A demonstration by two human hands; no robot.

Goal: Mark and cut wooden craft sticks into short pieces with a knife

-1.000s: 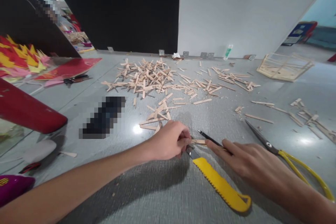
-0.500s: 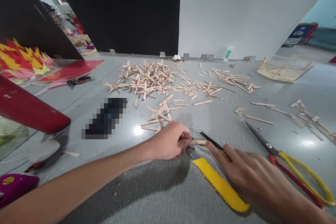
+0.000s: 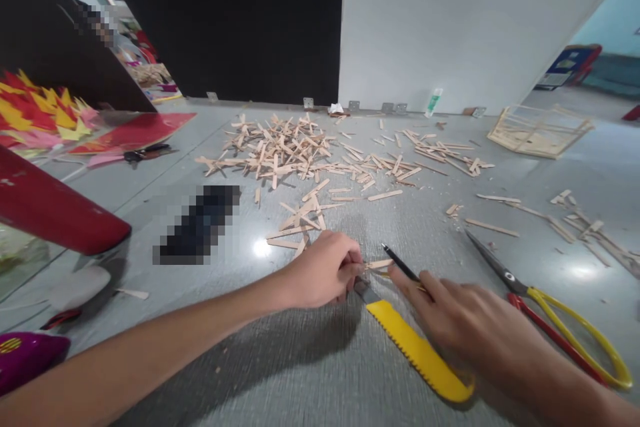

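My left hand (image 3: 325, 270) is closed, its thumb and fingers pinching a flat wooden craft stick (image 3: 378, 265). The stick's free end points right, and the rest is hidden behind my fingers. In my right hand (image 3: 463, 317) is a black pen (image 3: 401, 263), its tip pointing up and left above the stick. My right index fingertip is at the stick's free end; whether it presses on it I cannot tell. Below both hands lies a knife with a yellow serrated-edged handle (image 3: 420, 350), its metal blade reaching under my left fingers.
A heap of craft sticks (image 3: 277, 147) lies ahead, with loose ones scattered rightward. Scissors (image 3: 525, 290) with red and yellow handles rest at right. A small stick frame (image 3: 540, 133) stands back right. At left are a red cylinder (image 3: 65, 207) and a blurred dark object (image 3: 200, 223).
The free end of the craft stick has tipped slightly upward, and the pen tip has shifted a little. My left hand keeps its pinch. The whole view has moved very slightly.
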